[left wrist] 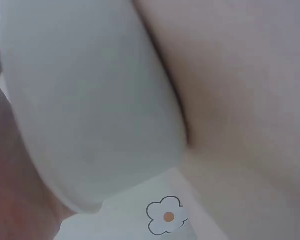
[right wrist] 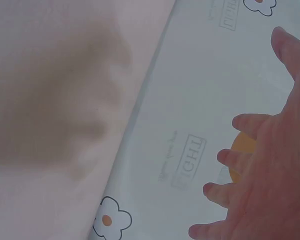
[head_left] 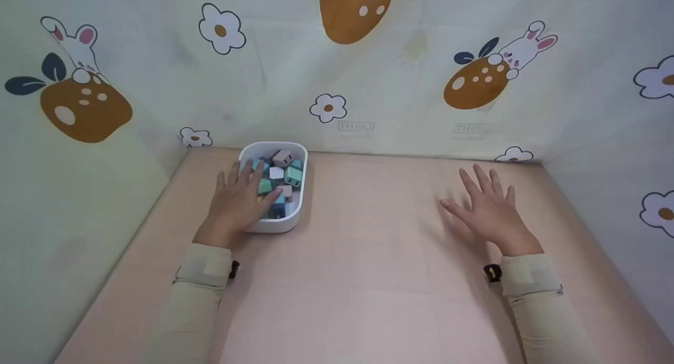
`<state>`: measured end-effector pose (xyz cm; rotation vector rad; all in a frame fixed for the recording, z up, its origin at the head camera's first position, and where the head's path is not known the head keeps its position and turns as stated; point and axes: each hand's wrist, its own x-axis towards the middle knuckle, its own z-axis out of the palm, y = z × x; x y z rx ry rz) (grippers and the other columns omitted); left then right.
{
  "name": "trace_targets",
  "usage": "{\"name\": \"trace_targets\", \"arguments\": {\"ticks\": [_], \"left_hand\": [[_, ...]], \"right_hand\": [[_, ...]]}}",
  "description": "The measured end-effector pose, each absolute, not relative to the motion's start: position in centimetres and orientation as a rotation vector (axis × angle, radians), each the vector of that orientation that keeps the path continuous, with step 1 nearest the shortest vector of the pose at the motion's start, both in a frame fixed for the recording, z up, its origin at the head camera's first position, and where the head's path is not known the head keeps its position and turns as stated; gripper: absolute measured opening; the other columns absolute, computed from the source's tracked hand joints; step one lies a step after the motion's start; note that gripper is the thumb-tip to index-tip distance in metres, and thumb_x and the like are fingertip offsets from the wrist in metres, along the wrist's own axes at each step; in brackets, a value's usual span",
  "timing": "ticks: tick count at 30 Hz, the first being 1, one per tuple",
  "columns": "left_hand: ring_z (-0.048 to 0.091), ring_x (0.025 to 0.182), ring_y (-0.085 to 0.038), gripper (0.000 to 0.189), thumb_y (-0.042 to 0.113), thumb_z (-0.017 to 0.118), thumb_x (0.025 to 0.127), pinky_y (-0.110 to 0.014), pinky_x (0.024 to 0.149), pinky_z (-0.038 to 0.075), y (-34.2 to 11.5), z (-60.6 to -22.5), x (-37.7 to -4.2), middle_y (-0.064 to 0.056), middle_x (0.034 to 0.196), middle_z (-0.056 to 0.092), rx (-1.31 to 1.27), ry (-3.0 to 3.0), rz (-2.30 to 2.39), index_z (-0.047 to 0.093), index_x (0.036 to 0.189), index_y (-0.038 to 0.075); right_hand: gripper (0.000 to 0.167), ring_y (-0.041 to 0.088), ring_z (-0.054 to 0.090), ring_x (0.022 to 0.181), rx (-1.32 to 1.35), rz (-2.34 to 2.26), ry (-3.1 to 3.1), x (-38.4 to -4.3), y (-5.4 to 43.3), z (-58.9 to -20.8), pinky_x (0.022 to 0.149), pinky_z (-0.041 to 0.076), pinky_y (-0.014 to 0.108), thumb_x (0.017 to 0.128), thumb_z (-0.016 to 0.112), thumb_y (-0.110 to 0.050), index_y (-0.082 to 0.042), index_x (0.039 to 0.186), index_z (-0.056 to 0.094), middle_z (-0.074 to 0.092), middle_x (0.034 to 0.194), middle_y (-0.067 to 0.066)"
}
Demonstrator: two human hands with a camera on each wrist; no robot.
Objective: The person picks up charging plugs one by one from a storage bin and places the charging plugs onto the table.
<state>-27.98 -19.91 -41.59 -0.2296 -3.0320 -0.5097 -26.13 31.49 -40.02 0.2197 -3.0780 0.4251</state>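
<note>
A white plastic tub (head_left: 271, 226) with rounded corners holds several small block-like pieces (head_left: 293, 175) in teal, green, pink, white and dark blue; some show two dark marks on one face. Over the tub's left side lies my left hand (head_left: 237, 200), fingers spread, covering part of the contents. Whether it touches the pieces I cannot tell. In the left wrist view the tub's outer wall (left wrist: 95, 100) fills much of the picture, the hand at the left edge. My right hand (head_left: 489, 211) hovers over the right of the table with spread fingers, holding nothing, its shadow beside it.
The table has a pale pink-beige cover (head_left: 363, 258). A pale sheet (head_left: 263, 90) printed with flowers, rabbits and orange fruit rises behind it and along both sides. The tub stands near the back edge, left of the middle.
</note>
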Motion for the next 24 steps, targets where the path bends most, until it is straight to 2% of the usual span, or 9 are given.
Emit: {"name": "trace_targets", "arguments": {"ticks": [4,11,15,18,24], "left_hand": [[0.004,0.162,-0.049,0.083,0.054,0.044,0.11,-0.069,0.128,-0.001,-21.4,-40.3,-27.7,-0.027,0.175,0.014,-0.045,-2.959,-0.65,0.017,0.169,0.002],[0.032,0.154,-0.051,0.076,0.04,0.049,0.111,-0.067,0.123,0.03,-23.7,-39.8,-27.6,-0.032,0.167,0.032,0.205,-2.894,-0.985,0.021,0.167,-0.004],[0.045,0.146,-0.047,0.072,0.031,0.052,0.112,-0.061,0.12,0.04,-23.9,-40.5,-28.0,-0.031,0.161,0.041,0.262,-2.879,-1.259,0.02,0.167,-0.003],[0.049,0.143,-0.046,0.07,0.023,0.05,0.112,-0.059,0.12,0.041,-23.9,-41.1,-28.3,-0.031,0.159,0.043,0.271,-2.879,-1.384,0.017,0.168,-0.003],[0.043,0.147,-0.046,0.063,0.01,0.043,0.109,-0.063,0.124,0.032,-23.7,-42.5,-28.7,-0.03,0.163,0.039,0.284,-2.853,-1.527,0.022,0.168,-0.001]], "right_hand": [[0.103,0.055,-0.006,0.159,0.224,0.431,-3.08,-26.2,31.5,-40.2,0.117,-0.009,0.084,0.1,0.044,-0.078,-0.01,0.172,0.015,0.001,0.177,0.024],[0.102,0.056,-0.004,0.159,0.226,0.415,-3.072,-26.3,31.6,-40.2,0.117,-0.007,0.084,0.101,0.045,-0.077,-0.01,0.171,0.017,0.003,0.177,0.025],[0.101,0.057,-0.004,0.159,0.23,0.406,-3.071,-26.3,31.6,-40.2,0.116,-0.007,0.084,0.101,0.045,-0.076,-0.009,0.171,0.017,0.003,0.176,0.026],[0.101,0.057,-0.004,0.159,0.23,0.406,-3.071,-26.3,31.5,-40.2,0.116,-0.007,0.084,0.101,0.045,-0.076,-0.008,0.171,0.017,0.003,0.176,0.026],[0.102,0.056,-0.006,0.159,0.24,0.421,-3.082,-26.3,31.5,-40.2,0.117,-0.008,0.084,0.101,0.044,-0.077,-0.009,0.171,0.016,0.002,0.176,0.026]]}}
